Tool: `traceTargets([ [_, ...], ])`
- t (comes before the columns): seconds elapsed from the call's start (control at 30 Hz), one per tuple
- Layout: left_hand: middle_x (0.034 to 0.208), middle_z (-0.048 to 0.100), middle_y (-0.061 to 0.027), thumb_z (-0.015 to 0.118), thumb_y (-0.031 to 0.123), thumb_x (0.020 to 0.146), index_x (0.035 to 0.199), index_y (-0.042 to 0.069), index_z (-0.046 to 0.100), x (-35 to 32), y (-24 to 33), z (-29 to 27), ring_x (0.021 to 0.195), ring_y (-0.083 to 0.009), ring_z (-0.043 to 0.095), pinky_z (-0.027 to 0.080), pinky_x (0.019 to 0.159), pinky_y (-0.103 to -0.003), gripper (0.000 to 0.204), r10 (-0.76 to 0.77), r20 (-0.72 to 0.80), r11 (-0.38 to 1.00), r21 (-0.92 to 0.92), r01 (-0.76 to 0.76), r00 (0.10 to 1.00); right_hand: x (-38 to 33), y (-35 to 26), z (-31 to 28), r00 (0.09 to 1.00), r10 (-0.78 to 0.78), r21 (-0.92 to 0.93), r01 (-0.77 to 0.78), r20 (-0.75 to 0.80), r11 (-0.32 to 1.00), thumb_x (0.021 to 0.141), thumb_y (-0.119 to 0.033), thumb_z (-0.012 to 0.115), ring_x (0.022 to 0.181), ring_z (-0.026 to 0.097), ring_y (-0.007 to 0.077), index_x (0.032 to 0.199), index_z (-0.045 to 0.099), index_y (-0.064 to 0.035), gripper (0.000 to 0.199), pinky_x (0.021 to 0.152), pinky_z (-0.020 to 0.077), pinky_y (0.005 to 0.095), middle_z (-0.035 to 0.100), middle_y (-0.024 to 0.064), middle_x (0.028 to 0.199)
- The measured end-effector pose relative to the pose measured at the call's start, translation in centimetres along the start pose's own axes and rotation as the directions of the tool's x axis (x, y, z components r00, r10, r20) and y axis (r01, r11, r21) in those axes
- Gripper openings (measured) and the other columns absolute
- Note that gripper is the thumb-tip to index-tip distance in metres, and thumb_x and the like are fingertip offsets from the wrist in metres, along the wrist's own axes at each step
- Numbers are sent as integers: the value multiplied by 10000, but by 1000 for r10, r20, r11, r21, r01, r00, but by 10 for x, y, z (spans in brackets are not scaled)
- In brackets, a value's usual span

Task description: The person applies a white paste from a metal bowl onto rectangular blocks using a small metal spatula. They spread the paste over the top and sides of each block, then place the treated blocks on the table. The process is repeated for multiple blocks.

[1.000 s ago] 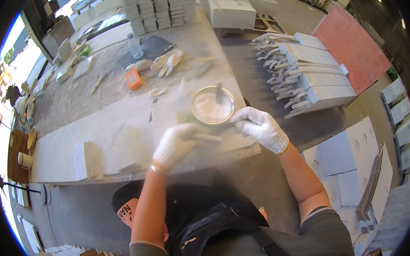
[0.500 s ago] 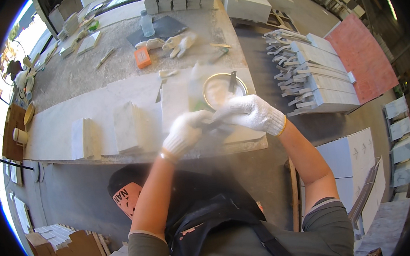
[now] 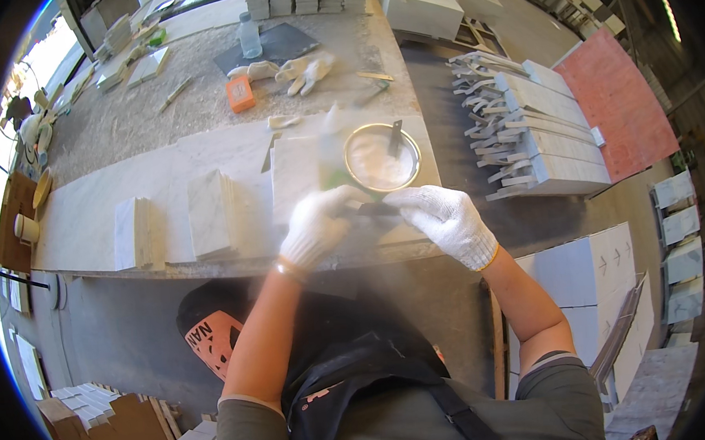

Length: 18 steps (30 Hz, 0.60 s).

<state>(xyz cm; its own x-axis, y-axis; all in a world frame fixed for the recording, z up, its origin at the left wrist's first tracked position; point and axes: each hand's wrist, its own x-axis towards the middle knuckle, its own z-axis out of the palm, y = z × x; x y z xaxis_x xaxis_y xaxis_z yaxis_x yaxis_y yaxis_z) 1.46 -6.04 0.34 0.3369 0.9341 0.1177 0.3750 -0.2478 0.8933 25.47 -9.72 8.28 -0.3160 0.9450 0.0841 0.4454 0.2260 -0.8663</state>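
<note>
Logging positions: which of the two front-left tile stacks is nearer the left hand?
The right stack; the left stack sits farther from the left hand.

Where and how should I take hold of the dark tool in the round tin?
Probably pinch the dark tool by its upper end, from above on your right: it slants up to the far rim of the round tin, leaving that end free, while its lower end meets the pale contents.

Workbench [image 3: 196,92]: open tin [image 3: 346,165] near right edge, spatula [image 3: 396,137] in it. Left hand [image 3: 320,224], right hand [image 3: 448,223] before tin. Two tile stacks [image 3: 210,218] further left. Behind: box [image 3: 240,94]; bottle [image 3: 250,41] on slab [image 3: 291,41]. Strapped bundle [image 3: 555,130] right of bench.
</note>
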Motion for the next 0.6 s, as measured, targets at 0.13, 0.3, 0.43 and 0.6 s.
traceTargets([
  [0.13, 910, 725, -70, 861, 0, 786, 1204, 79, 717, -2, -3, 4, 766, -124, 632, 542, 699, -299, 449, 25, -59, 998, 55, -22, 998, -6, 5, 16, 986, -84, -42, 79, -146, 996, 980, -8, 667, 1021, 733, 183, 1238, 751, -6, 272, 921, 569, 308, 779, 136, 1166],
  [0.3, 926, 735, -79, 865, 0, 782, 1226, 51, 703, 0, -18, 11, 764, -138, 642, 548, 698, -305, 475, 18, -87, 997, 79, -12, 996, -13, 6, 34, 959, -45, 7, 49, -279, 999, 977, 14, 662, 994, 722, 152, 1244, 741, 11, 279, 901, 563, 293, 779, 126, 1162],
  [0.43, 934, 738, -73, 849, -14, 788, 1212, 42, 705, 0, -22, 14, 768, -135, 639, 548, 703, -304, 451, 29, -119, 996, 85, -19, 992, -13, 1, 42, 956, -32, -25, 25, -292, 999, 1008, -44, 654, 1072, 735, 206, 1311, 711, -8, 310, 959, 566, 323, 763, 161, 1218],
  [0.6, 953, 749, -73, 826, -28, 798, 1181, 51, 717, -1, -14, 9, 800, -136, 652, 554, 733, -312, 406, -9, -73, 998, 59, 14, 997, -12, -4, 40, 956, -80, -82, 60, -282, 995, 1001, -36, 657, 1058, 752, 230, 1318, 708, -25, 322, 931, 576, 320, 763, 177, 1208],
])
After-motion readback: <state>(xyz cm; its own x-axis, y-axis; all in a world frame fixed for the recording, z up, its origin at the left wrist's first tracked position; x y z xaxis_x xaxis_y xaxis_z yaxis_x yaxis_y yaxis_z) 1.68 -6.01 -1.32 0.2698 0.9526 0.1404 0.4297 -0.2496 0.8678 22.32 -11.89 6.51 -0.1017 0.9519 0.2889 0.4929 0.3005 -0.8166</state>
